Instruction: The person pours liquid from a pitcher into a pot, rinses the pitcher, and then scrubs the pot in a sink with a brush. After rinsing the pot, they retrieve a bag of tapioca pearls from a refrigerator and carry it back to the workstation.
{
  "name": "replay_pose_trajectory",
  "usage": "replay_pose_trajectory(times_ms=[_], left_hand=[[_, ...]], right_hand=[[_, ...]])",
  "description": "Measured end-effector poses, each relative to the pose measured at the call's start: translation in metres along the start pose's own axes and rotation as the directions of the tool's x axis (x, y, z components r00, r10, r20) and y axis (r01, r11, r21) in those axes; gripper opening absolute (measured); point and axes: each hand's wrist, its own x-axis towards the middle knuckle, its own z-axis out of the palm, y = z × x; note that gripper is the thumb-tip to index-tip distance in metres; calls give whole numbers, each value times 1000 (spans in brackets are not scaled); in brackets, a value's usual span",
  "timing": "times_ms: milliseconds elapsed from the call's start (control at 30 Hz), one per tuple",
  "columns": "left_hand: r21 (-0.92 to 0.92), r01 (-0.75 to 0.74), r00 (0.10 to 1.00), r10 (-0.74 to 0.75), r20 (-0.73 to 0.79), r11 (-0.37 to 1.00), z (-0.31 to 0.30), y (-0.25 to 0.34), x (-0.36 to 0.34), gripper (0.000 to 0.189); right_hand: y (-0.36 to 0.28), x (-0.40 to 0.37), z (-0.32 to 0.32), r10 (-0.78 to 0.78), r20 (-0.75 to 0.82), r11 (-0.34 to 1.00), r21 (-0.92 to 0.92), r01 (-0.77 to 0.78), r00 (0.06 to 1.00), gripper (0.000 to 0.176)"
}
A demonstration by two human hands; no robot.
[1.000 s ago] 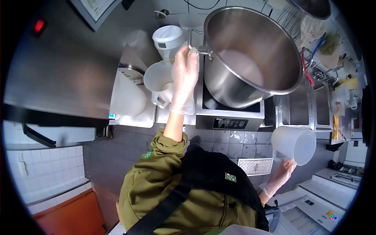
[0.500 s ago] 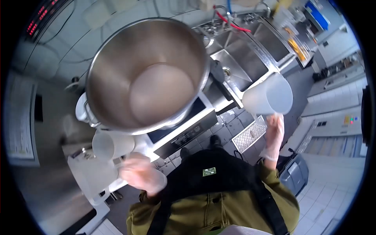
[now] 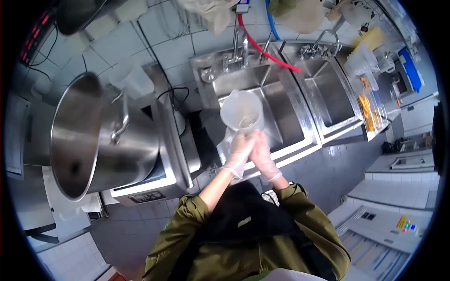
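Note:
A translucent plastic pitcher (image 3: pixel 241 108) is over the left basin of the steel sink (image 3: pixel 293 124), its mouth facing up toward me. Both hands wear clear gloves and meet at the pitcher's near side, where its handle would be. My left hand (image 3: pixel 241 149) is closed there, and my right hand (image 3: pixel 261 154) is wrapped in close beside it. The fingers overlap, so the handle itself is hidden.
A large steel stockpot (image 3: pixel 126 145) stands on the cooktop to the left. A red hose (image 3: pixel 262 49) hangs over the sink by the faucet (image 3: pixel 241 54). Beyond the second basin are clear containers with yellow-orange items (image 3: pixel 366 110).
My view has swung right from the pot to the sink. The pitcher, earlier in my right hand only, is now over the basin, and my left hand has come across to it.

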Motion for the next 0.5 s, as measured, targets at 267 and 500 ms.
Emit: replay_pose_trajectory(times_ms=[267,500], left_hand=[[-243,191,982,-181,61,951,31,-28,98,36],[-246,-55,988,17,-154,968,38,-23,101,33]], right_hand=[[123,193,-80,38,329,950,-305,68,944,20],[203,340,27,25,152,786,-614,75,988,40]])
